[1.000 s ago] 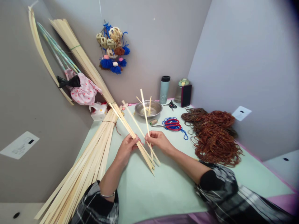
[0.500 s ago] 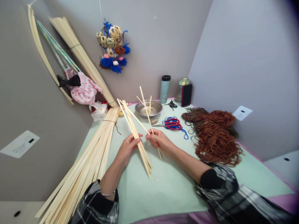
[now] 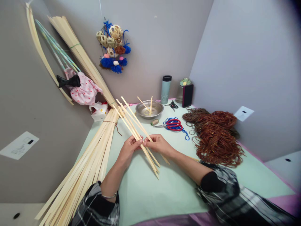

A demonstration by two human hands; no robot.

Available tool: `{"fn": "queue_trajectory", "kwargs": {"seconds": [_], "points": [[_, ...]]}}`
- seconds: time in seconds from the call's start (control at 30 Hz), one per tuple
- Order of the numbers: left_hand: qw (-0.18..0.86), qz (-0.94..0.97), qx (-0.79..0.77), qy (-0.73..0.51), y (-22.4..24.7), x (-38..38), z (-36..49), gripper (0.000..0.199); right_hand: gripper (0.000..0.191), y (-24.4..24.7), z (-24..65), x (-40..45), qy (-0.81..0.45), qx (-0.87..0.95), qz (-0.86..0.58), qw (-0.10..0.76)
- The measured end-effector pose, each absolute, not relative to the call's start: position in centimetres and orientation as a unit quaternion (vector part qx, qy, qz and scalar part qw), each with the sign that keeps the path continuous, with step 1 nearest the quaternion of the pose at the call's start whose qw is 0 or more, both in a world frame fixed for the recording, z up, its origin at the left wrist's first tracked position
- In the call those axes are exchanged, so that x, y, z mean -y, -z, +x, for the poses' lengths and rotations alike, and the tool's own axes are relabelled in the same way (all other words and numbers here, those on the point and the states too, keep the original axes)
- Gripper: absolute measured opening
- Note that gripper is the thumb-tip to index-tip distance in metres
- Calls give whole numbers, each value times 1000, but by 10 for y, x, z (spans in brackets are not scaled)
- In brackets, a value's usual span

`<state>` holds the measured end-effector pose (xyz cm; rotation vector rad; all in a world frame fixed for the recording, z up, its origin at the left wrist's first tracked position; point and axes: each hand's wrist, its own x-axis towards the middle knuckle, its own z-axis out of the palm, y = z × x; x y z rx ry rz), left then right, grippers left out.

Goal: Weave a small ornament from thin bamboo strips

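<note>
Several pale flat strips (image 3: 150, 159) slant over the pale green table, pinched between the thumb and fingers of my left hand (image 3: 130, 148). Just beside it, my right hand (image 3: 159, 145) is closed on a strip (image 3: 138, 122) that runs nearly parallel to the others. The fingertips of both hands almost meet. Beyond them stands a metal bowl (image 3: 140, 110) with a few short strips (image 3: 150, 106) in it. A small spool (image 3: 154, 122) and red-handled scissors (image 3: 174, 125) on blue cord (image 3: 187, 135) lie behind my right hand.
A large bundle of strips (image 3: 94, 153) covers the left side. Reddish-brown yarn (image 3: 217, 142) is heaped at right. A tumbler (image 3: 166, 90), a bottle (image 3: 180, 94), a phone (image 3: 187, 95) and keys (image 3: 173, 106) are at the back. Woven balls (image 3: 115, 40) hang on the wall.
My right hand has moved slightly left, towards my left hand. Its strip now lies closer in line with the others, and the upright strip no longer crosses the bowl. The held strips' lower ends shifted right.
</note>
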<state>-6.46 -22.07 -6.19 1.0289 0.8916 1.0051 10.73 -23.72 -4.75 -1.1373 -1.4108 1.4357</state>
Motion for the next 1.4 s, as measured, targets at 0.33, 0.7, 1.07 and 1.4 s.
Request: {"fn": "queue_trajectory", "kwargs": {"seconds": [0.33,0.7,1.07,1.4], "points": [[664,459,-379,-452,59,220,-68,38,31,56,110,232,-631,488,-407,445],[676,454,-376,-442,56,220,-69,38,34,55,114,228,-680,426,-336,494],[658,463,-388,-450,53,223,-68,39,43,49,113,231,-649,429,-382,499],[667,468,-379,-438,57,223,-65,40,36,56,108,234,-597,527,-446,409]]}}
